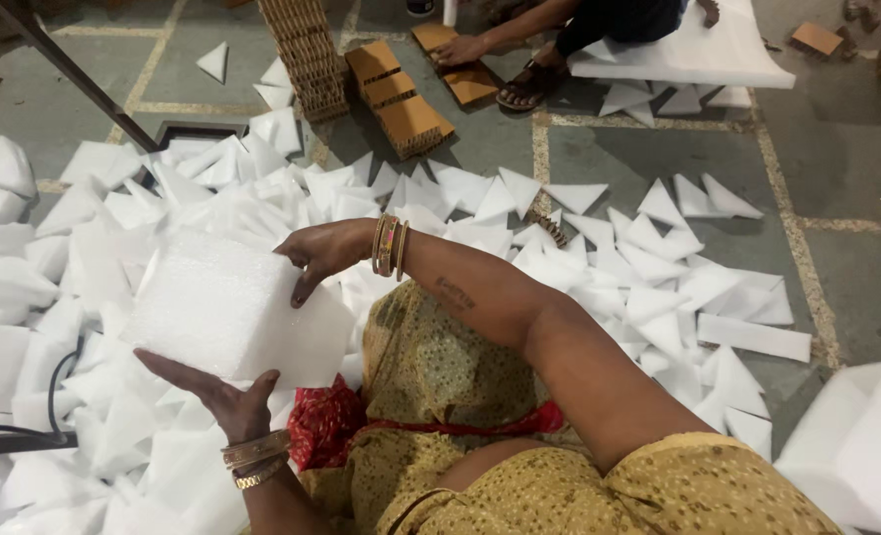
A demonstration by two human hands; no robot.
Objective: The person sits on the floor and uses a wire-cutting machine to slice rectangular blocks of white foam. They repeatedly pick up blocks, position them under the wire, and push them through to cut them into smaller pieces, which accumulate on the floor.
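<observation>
A thick white foam block point(224, 309) is held in front of me between both hands. My left hand point(214, 394) presses on its near lower edge, palm up, with bangles on the wrist. My right hand point(319, 254) grips its far right edge, fingers curled over the side, bangles on that wrist too. Under and around the block lies a heap of white foam offcuts point(648, 267), mostly triangles.
Stacks of brown corrugated cardboard pieces point(399, 99) stand on the concrete floor ahead. Another person's hand point(457, 50) and sandalled foot point(527, 87) rest by cardboard at the top, beside a white foam sheet point(693, 54). A black cable point(56, 381) lies left; a foam slab point(861, 446) lower right.
</observation>
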